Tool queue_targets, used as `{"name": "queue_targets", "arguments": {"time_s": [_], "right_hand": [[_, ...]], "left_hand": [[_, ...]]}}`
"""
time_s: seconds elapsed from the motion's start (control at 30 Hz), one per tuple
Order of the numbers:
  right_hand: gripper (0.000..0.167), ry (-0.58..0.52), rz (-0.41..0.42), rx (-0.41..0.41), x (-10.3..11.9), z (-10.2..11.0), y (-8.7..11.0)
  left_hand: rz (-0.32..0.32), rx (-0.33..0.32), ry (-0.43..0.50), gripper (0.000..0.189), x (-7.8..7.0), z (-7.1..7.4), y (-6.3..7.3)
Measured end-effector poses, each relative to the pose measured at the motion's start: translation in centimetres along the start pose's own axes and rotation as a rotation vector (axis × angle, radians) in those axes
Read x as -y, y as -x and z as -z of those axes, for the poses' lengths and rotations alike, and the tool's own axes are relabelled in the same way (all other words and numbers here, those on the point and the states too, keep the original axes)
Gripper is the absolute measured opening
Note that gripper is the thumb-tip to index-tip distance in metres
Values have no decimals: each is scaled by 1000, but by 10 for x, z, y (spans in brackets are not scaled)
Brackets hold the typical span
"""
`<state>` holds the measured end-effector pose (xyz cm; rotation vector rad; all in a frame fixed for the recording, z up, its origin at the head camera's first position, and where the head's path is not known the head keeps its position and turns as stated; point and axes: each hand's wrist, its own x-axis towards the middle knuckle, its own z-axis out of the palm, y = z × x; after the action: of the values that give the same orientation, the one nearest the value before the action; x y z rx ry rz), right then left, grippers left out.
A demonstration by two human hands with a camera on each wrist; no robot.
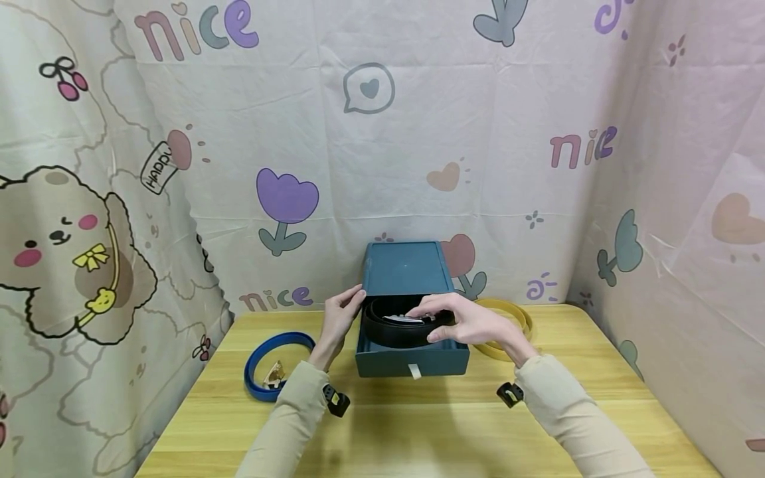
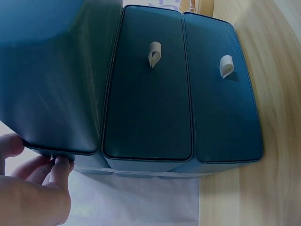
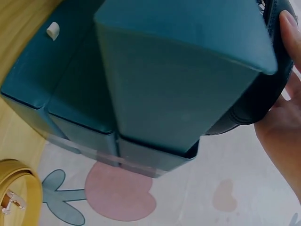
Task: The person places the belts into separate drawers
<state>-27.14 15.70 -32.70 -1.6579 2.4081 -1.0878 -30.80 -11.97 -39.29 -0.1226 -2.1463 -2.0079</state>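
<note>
A teal drawer cabinet (image 1: 408, 269) stands at the back of the table, its top drawer (image 1: 412, 363) pulled out toward me. Over that drawer is a coiled black belt (image 1: 391, 333) with a silver buckle (image 1: 404, 319). My right hand (image 1: 475, 320) grips the belt, thumb low in front and fingers at the buckle. In the right wrist view the black belt (image 3: 265, 92) shows beyond the drawer's rim beside my thumb. With fingers bent, my left hand (image 1: 340, 318) holds the cabinet's left side near its top edge; the left wrist view shows its fingertips (image 2: 61, 162) at that edge.
A coiled blue belt (image 1: 251, 378) with a gold buckle (image 1: 275, 376) lies left of the cabinet. On the right is a coiled yellow belt (image 1: 526, 322), partly behind my right hand. Two lower drawers (image 2: 148, 103) are closed, with white pull tabs. Printed cloth (image 1: 406, 133) hangs behind.
</note>
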Motion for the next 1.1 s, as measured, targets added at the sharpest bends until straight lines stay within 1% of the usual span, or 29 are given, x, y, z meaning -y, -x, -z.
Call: {"name": "queue_targets", "arguments": {"time_s": [0.13,0.27,0.43,0.6,0.8,1.1], "right_hand": [[39,2,0,-7,-7,-2,0],[40,11,-20,-7,-12,-4,0],[41,47,-44,2,-18,-6,0],[41,72,-51,7,-23,-8,-1],[41,79,-44,11,-28,-9,-3],[40,83,-75,42,-31,-10,-5]], "left_hand": [[-1,2,1,41,0,0,0],[-1,1,-3,41,1,0,0],[-4,2,-6,41,3,0,-2],[-6,5,-2,42,3,0,-2],[1,6,8,41,4,0,-2],[4,5,18,41,3,0,-3]]}}
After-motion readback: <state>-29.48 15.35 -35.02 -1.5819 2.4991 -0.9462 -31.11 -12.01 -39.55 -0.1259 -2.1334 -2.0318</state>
